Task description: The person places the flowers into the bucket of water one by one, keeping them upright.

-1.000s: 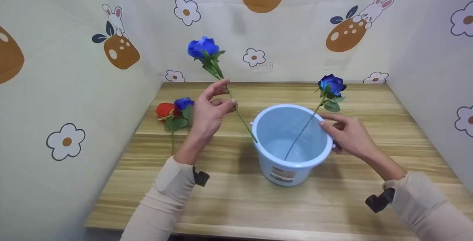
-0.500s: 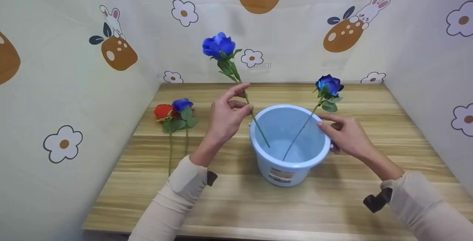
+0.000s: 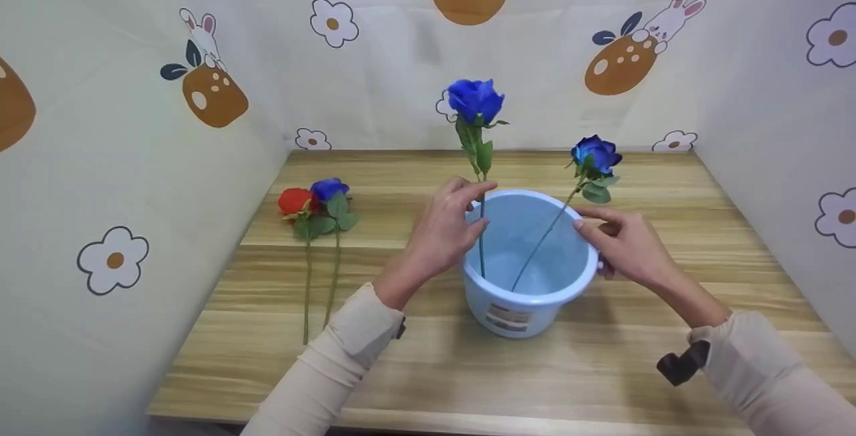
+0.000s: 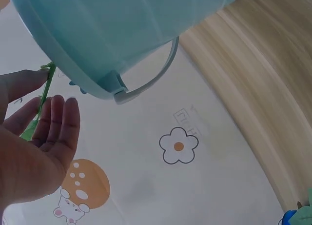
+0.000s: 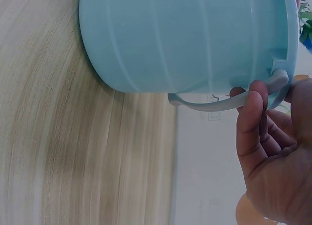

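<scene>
My left hand [image 3: 445,225] pinches the green stem of a blue rose [image 3: 476,101] at the left rim of a light blue bucket [image 3: 511,295]. The rose stands nearly upright, its lower stem inside the bucket. In the left wrist view, the thumb and fingers of the left hand [image 4: 44,132] meet the stem [image 4: 47,86] beside the rim. My right hand [image 3: 628,242] grips the bucket's right rim; the right wrist view shows its fingers curled by the bucket handle [image 5: 214,106]. A second, darker blue rose [image 3: 595,155] leans inside the bucket against the right rim.
Left of the bucket, a red rose [image 3: 296,202] and another blue rose [image 3: 330,190] lie side by side on the wooden table [image 3: 267,382], stems toward the front. A patterned cloth [image 3: 388,55] hangs behind and along both sides.
My left hand has moved right and lowered the blue rose, its stem end now inside the bucket and its bloom more upright. The right hand stays on the rim.
</scene>
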Demonstrator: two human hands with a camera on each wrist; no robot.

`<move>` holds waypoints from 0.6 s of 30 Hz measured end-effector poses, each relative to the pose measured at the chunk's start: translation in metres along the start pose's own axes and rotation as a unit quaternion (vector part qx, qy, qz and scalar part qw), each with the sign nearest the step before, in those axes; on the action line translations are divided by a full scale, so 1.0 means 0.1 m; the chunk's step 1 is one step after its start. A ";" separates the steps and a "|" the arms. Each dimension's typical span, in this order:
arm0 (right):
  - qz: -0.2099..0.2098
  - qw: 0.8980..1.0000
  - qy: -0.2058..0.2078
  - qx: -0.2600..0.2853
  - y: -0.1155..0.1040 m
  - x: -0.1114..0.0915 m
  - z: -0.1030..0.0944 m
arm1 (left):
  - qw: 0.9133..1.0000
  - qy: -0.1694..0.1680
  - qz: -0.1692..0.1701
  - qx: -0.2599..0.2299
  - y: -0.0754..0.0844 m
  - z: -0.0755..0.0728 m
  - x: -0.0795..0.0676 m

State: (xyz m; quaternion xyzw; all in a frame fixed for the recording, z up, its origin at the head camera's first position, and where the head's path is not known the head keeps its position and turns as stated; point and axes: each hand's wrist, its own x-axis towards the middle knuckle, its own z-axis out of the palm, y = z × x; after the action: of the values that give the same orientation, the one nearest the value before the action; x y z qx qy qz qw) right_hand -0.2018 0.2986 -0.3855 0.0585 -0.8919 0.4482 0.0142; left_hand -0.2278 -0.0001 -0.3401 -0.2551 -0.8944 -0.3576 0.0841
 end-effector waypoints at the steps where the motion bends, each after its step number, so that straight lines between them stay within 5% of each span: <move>1: -0.001 1.000 0.000 -0.001 0.00 0.00 0.00 | 1.000 -0.008 0.003 0.021 0.01 0.02 0.01; 6: -0.003 1.000 0.004 -0.005 0.01 0.00 0.00 | 0.993 -0.049 0.018 0.108 0.08 0.12 0.05; 18: -0.013 1.000 0.025 -0.013 0.00 0.00 0.01 | 0.967 -0.128 0.041 0.216 0.17 0.29 0.17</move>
State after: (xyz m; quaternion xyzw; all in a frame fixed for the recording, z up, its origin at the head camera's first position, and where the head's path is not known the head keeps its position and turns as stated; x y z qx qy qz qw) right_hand -0.2019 0.2975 -0.3864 0.0588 -0.8961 0.4377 0.0435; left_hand -0.2330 0.0369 -0.3459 -0.3110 -0.9425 -0.1163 0.0371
